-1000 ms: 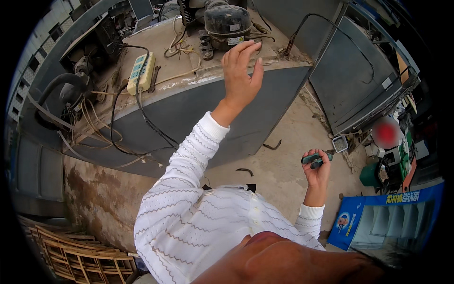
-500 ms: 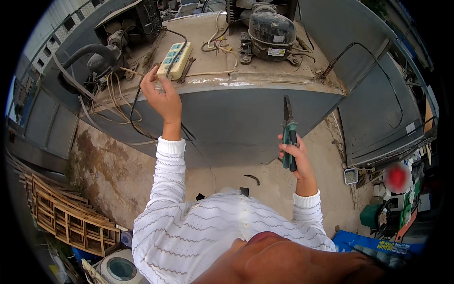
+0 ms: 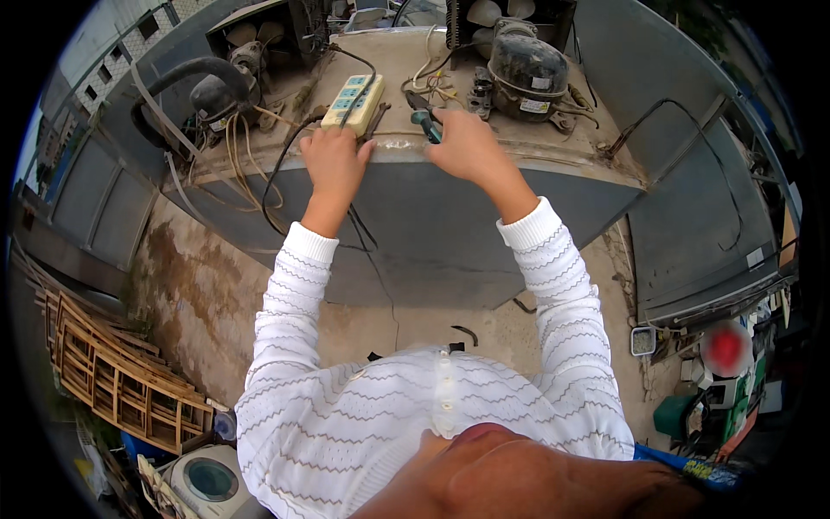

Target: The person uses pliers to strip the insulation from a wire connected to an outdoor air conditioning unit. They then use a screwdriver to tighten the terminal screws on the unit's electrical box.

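dusty top (image 3: 393, 65); left hand (image 3: 335, 169) at blocky power strip (image 3: 367, 108), grip unclear; right hand (image 3: 467, 145) clenching pliers (image 3: 425, 121)

Plastic power strip (image 3: 364, 107), glossy metal compressor (image 3: 527, 71)

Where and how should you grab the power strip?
I'd grip the power strip across its narrow width at the near end, coming from the near side: it's a long block lying sockets-up, that end points this way, and a black cord crosses its top.

Stained floor (image 3: 194, 303); pale wall (image 3: 121, 67); dark windows (image 3: 149, 27); daylight.
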Demonstrator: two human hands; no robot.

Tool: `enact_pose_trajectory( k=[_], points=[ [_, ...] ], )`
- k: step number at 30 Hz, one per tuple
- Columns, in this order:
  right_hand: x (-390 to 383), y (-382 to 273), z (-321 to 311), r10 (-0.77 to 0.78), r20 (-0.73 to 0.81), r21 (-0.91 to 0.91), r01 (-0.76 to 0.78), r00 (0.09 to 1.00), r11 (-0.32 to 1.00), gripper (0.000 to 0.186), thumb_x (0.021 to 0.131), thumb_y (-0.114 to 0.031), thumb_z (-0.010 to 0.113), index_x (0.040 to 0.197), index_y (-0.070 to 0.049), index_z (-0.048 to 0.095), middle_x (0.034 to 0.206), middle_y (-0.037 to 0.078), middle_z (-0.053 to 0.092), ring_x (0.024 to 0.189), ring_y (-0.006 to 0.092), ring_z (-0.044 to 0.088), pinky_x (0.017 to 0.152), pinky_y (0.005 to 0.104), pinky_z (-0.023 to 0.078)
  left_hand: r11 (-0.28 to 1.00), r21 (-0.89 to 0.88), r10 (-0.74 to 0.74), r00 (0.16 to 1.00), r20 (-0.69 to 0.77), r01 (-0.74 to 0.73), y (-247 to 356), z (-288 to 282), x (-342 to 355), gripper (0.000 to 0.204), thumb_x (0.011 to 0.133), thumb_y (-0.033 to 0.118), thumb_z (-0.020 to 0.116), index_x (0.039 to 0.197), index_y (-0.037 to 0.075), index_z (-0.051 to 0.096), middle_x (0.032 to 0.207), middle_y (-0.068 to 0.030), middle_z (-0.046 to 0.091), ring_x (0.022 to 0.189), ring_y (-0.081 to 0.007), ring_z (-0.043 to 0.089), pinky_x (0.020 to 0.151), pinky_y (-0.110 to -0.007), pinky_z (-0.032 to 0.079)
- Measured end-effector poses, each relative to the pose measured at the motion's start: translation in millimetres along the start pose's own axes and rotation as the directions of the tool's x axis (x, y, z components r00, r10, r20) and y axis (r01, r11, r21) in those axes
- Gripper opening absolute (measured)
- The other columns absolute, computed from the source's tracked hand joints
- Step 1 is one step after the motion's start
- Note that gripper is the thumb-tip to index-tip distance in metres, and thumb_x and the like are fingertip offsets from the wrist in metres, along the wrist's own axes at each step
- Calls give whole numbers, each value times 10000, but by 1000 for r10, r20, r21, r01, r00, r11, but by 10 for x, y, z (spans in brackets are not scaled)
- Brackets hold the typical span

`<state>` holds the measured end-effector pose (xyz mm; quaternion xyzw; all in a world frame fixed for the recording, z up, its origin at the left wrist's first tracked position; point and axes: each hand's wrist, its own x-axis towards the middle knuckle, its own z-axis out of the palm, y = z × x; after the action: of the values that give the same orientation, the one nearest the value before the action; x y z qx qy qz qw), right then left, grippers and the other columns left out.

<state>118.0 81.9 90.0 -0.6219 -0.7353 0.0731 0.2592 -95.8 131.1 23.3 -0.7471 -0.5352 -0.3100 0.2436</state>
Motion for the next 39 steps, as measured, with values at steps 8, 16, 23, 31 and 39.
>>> enact_pose_trajectory(
  k=[8,16,23,31,39],
  points=[
    [615,-37,834,-36,-173,-247,-8,984,969,272,725,-155,675,967,-35,709,1014,161,690,994,316,648,863,422,508,949,194,225,966,126,-247,-50,123,178,242,842,332,668,800,100,722,808,-37,668,849,-224,592,810,-380,374],
    [-427,-273,681,-111,-415,247,229,903,942,283,940,-269,571,1064,-36,672,987,151,668,963,249,634,880,385,475,904,-406,-154,988,-9,137,-209,-169,181,287,922,296,580,805,51,672,740,-85,627,715,-242,579,652,-386,395],
    [-683,-191,782,201,9,976,-53,980,213,442,1043,-403,428,1229,-25,563,1131,93,665,1058,193,612,944,350,480,100,-958,-130,958,256,269,683,-328,-518,305,1000,292,539,896,20,629,814,-30,581,742,-107,512,684,-276,371],
    [-1164,498,390,450,-118,950,-32,885,311,390,1049,-354,428,1191,-21,574,858,-18,595,769,92,584,720,237,483,572,-799,200,976,-81,-184,949,-217,-196,242,971,307,566,950,92,675,863,-50,598,835,-262,567,770,-378,371],
    [-1555,1372,-140,467,-425,506,-225,775,833,448,1017,-370,480,1160,19,651,746,-18,529,682,95,508,654,260,434,815,-385,347,896,-277,-434,1013,541,621,335,967,381,538,1179,142,637,1258,-58,611,1203,-271,531,1011,-513,336]
  ],
)
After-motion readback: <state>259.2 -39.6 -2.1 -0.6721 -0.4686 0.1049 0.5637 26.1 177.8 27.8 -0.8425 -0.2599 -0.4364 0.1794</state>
